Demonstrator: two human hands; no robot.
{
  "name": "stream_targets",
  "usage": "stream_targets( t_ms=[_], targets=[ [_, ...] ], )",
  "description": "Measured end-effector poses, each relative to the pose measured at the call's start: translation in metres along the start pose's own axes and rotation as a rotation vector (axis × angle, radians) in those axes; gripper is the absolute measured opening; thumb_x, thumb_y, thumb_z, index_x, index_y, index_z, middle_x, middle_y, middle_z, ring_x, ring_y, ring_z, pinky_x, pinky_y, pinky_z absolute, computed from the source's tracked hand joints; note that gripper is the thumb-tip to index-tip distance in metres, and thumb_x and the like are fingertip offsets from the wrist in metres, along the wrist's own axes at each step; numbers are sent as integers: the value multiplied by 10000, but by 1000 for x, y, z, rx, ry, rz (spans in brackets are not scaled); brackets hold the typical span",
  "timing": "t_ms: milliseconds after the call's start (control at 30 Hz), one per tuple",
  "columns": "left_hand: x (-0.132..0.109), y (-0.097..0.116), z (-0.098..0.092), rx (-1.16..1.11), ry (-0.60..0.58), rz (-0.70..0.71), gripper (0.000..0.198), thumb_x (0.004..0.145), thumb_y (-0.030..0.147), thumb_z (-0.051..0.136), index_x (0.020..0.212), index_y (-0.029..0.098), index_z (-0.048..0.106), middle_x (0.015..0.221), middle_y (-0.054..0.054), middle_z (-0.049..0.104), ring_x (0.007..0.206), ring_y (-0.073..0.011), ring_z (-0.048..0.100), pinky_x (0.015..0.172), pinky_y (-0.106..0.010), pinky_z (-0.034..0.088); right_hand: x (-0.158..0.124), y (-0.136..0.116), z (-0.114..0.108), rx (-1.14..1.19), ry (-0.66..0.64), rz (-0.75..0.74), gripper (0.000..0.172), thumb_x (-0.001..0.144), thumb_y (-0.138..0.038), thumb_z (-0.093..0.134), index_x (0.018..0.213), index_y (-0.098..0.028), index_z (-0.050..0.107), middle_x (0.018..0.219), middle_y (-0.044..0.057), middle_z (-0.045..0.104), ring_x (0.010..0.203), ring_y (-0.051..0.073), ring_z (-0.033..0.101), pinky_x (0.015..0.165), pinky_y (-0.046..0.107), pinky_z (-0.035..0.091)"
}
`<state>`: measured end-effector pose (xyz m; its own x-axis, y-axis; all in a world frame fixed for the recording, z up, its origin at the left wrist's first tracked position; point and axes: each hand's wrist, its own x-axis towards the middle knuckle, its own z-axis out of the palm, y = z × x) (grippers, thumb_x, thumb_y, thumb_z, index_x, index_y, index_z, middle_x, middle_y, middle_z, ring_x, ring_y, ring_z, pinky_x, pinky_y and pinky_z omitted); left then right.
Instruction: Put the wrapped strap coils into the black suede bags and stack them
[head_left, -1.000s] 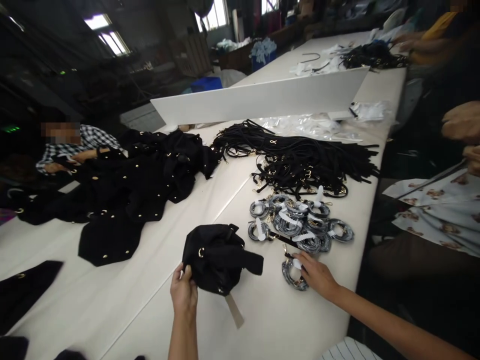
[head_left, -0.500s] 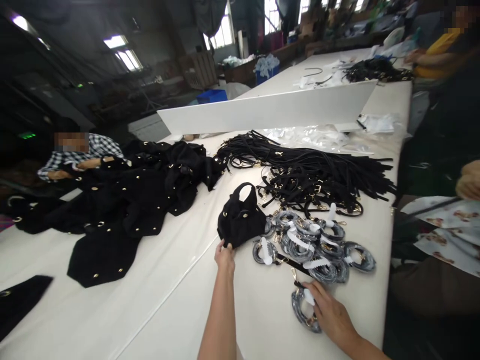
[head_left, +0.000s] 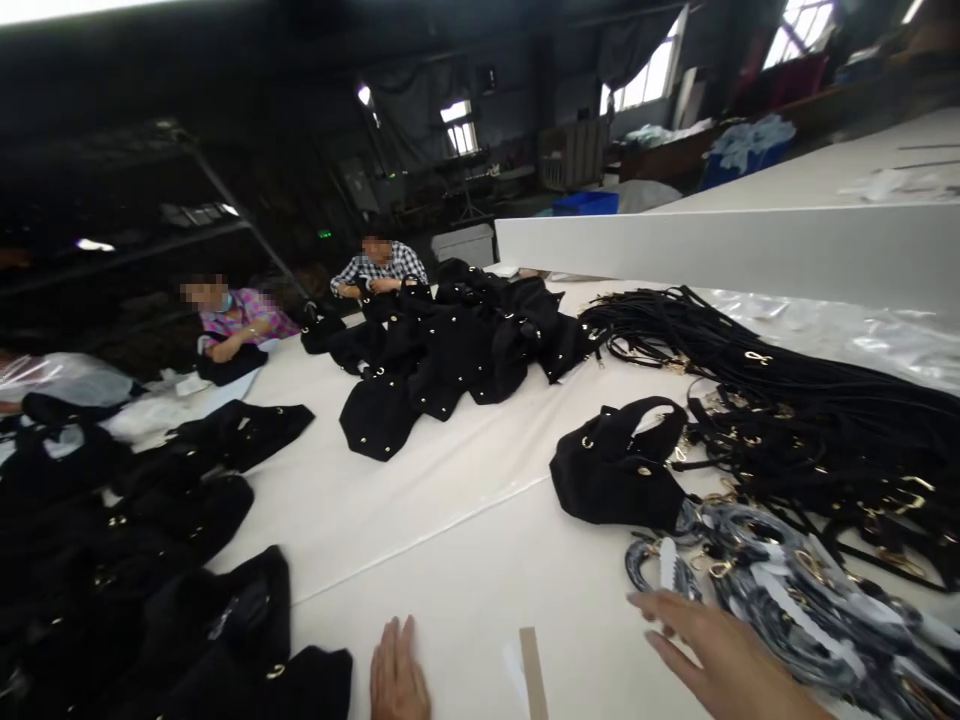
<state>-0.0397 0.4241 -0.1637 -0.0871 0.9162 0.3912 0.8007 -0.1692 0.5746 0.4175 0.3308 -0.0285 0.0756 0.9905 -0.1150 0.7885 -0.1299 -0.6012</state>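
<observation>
My left hand (head_left: 397, 672) lies flat and open on the white table (head_left: 450, 560) at the bottom edge, beside a black bag (head_left: 247, 650) at the lower left. My right hand (head_left: 720, 660) hovers open with fingers stretched, next to the wrapped coiled chains (head_left: 787, 580) at the lower right. A small black bag (head_left: 619, 465) with a handle and gold studs sits on the table ahead of my right hand, free of both hands. A thin card strip (head_left: 531, 672) lies between my hands.
Black straps with gold clasps (head_left: 787, 400) are heaped at the right. A pile of black bags (head_left: 457, 345) fills the table's middle, more bags (head_left: 135, 500) at left. Two seated people (head_left: 300, 295) work at the far left. A white board (head_left: 720, 250) crosses the back.
The view has swung left. My left hand let go of the small black bag, left by the chains, and came back to the near edge. My right hand released the chain coil and opened.
</observation>
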Motion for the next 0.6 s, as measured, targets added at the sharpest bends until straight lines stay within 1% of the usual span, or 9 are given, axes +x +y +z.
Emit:
stream_targets(
  t_ms=[67,100,167,233,333,433,500,533,600],
  targets=[
    [-10,-18,9,159,72,164,431,841,183,534,1258,233,631,1247,-150,679,1179,-344,623,1009,-575,514,66,-52,4,21,-135,-123,411,920,-338,444,1281,-293,634,1119,74,721,903,241,706,867,401,571],
    [-13,-23,13,245,108,232,504,846,139,511,1341,223,563,1257,-156,673,1173,-334,628,986,-559,533,98,-74,12,-9,-167,-173,438,912,-300,448,1320,-250,600,1124,86,708,915,236,695,871,395,560],
    [-16,-26,17,383,123,334,667,837,71,497,1481,200,379,1279,-171,656,1186,-320,621,963,-526,551,161,-110,39,-103,-212,-281,507,907,-262,471,1408,-196,506,1190,111,670,1019,252,661,928,402,527],
    [-17,-26,18,460,116,388,770,818,32,508,1531,182,255,1279,-176,654,1189,-307,618,947,-492,559,219,-147,72,-195,-212,-370,584,910,-280,517,1477,-188,409,1313,136,598,1147,280,601,976,415,495],
    [-20,-20,18,464,115,358,783,805,-5,499,1529,163,253,1295,-177,646,1221,-303,599,970,-485,540,298,-219,125,-274,-90,-519,710,891,-313,606,1528,-200,315,1508,162,411,1325,323,449,1036,442,444],
    [-23,-12,21,367,133,229,757,808,-37,456,1515,181,299,1343,-163,619,1294,-299,547,1055,-509,476,363,-307,180,-269,115,-663,929,820,-409,725,1565,-198,211,1611,195,195,1449,373,248,1153,492,281],
    [-25,-7,23,324,134,180,751,807,-52,435,1507,192,320,1360,-152,611,1325,-290,521,1096,-509,440,396,-356,215,-249,196,-660,1067,769,-449,771,1578,-188,126,1639,204,43,1488,410,101,1185,570,137],
    [-25,-5,23,316,128,166,751,806,-57,430,1507,191,321,1363,-151,608,1335,-287,512,1108,-508,429,409,-375,230,-246,217,-621,1090,759,-429,783,1579,-184,108,1641,205,-2,1493,423,53,1179,606,89],
    [-25,-1,22,315,104,139,756,805,-64,425,1510,184,310,1369,-150,605,1347,-284,501,1118,-508,421,429,-395,254,-225,247,-478,1060,770,-323,772,1578,-176,102,1640,207,-40,1491,443,13,1154,662,70]
  ],
)
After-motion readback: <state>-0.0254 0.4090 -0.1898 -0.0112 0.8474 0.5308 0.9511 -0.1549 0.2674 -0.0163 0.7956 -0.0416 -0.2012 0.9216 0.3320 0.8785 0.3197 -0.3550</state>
